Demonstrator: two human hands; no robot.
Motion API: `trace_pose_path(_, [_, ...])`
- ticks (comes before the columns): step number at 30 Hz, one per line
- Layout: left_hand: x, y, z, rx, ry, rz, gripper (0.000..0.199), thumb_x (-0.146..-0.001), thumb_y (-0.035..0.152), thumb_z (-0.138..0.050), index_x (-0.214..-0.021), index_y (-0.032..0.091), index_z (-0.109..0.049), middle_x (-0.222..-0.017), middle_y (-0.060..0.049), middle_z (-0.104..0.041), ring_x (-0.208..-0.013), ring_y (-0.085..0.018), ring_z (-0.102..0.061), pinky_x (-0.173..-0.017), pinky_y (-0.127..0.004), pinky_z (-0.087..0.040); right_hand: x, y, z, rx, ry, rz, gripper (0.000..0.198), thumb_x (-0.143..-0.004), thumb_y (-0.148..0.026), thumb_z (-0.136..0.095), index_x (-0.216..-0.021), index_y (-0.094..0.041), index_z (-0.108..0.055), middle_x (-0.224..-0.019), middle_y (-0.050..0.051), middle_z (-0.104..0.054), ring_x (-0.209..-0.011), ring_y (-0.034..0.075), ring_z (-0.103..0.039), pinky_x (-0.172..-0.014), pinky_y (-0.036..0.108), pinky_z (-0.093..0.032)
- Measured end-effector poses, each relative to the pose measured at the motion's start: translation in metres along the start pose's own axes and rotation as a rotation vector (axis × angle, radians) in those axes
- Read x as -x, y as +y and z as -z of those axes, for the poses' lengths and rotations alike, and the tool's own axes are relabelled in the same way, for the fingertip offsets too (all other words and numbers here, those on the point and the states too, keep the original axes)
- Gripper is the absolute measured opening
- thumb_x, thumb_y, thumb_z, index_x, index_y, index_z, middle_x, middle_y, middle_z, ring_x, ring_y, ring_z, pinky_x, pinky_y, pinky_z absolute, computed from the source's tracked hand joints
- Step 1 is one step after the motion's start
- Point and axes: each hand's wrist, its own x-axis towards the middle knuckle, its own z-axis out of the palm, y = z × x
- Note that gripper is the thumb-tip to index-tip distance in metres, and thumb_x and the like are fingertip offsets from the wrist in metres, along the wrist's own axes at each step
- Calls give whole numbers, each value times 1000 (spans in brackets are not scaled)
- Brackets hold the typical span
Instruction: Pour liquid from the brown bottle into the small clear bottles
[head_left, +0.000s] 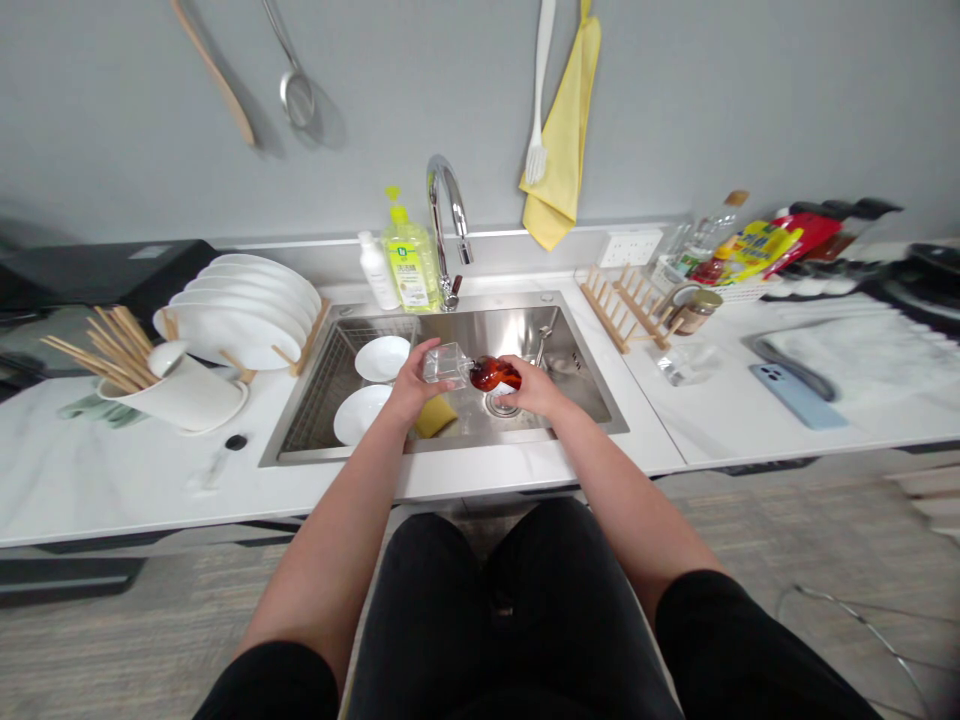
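Note:
Over the sink [577,385], my left hand [411,388] is closed around a small transparent container [445,366]. My right hand [532,386] grips a bottle of reddish-brown liquid [495,374], tipped on its side with its neck towards the container. Whether the neck touches the container's mouth, I cannot tell. Below my left hand lies a yellow sponge [435,416]. White bowls [382,358] sit in the left part of the sink, beside a wire basket [319,385].
Behind the sink stand a faucet [442,230], a dish soap bottle [411,262] and a white bottle [379,270]. Racked plates [232,315] and a chopstick holder [180,395] are on the left. A wooden rack [626,308], jar [697,312] and phone [796,395] occupy the right.

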Motion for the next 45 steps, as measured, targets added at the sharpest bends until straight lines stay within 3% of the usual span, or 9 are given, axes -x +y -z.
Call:
trace_pose_path(20, [-2, -8, 3, 20, -11, 9, 110, -59, 28, -110, -159, 30, -64, -148, -11, -74, -140, -35, -70, -122, -52, -57, -1, 2, -1, 16, -6, 0, 82, -69, -23, -101, -145, -26, -73, -134, 6, -82, -117, 31, -80, -113, 47, -61])
trace_pose_path(27, [-2, -8, 1, 48, -27, -1, 115, -58, 32, -111, -158, 31, -55, -150, -13, -72, -134, -35, -74, -110, -52, -64, 0, 2, 0, 14, -13, 10, 79, -69, -24, -100, -144, -25, -73, -134, 7, -82, -117, 32, -80, -111, 48, -61])
trace_pose_path(31, [-1, -9, 1, 59, -38, -14, 107, -60, 34, -110, -150, 32, -51, -148, -13, -73, -127, -32, -77, -105, -50, -66, 0, 3, 0, 30, -4, 5, 79, -68, -25, -100, -143, -25, -74, -132, 6, -83, -113, 31, -80, -107, 46, -63])
trace_pose_path(38, [0, -2, -2, 81, -8, 11, 91, -59, 32, -110, -131, 29, -55, -149, -13, -73, -127, -31, -76, -109, -49, -63, 0, 7, -2, 6, -1, 7, 77, -69, -26, -99, -142, -27, -74, -127, 5, -83, -109, 30, -80, -102, 44, -63])
trace_pose_path(45, [0, 3, -4, 34, 2, -7, 86, -59, 33, -111, -132, 27, -64, -146, -11, -75, -131, -32, -74, -118, -51, -58, 0, 8, -2, 8, -2, 7, 77, -68, -28, -99, -141, -28, -74, -126, 4, -83, -107, 30, -80, -100, 44, -63])
